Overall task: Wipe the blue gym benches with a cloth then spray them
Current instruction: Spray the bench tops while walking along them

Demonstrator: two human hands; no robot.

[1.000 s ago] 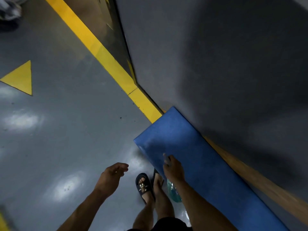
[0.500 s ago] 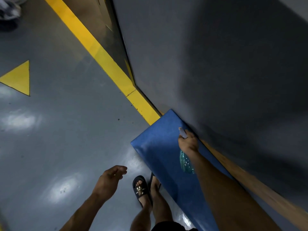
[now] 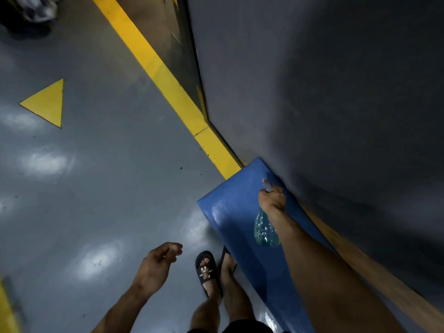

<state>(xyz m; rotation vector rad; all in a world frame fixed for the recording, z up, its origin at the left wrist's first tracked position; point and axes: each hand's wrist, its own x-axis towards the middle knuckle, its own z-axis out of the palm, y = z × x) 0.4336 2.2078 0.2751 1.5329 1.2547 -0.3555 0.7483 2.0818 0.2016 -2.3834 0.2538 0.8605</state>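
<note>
Blue bench (image 3: 242,212) is lying at lower right along the wall; the right hand (image 3: 272,200) is gripping a spray bottle (image 3: 265,230) over it, apparently to mist it, while the empty left hand (image 3: 156,265) is hanging loosely curled.

Hidden and cut-off parts

The spray bottle (image 3: 265,230) is largely covered by the right hand (image 3: 272,200) and forearm; its nozzle is blurred. The bench (image 3: 230,212) runs out past the bottom edge. A blurred object (image 3: 36,10) at top left cannot be identified.
</note>
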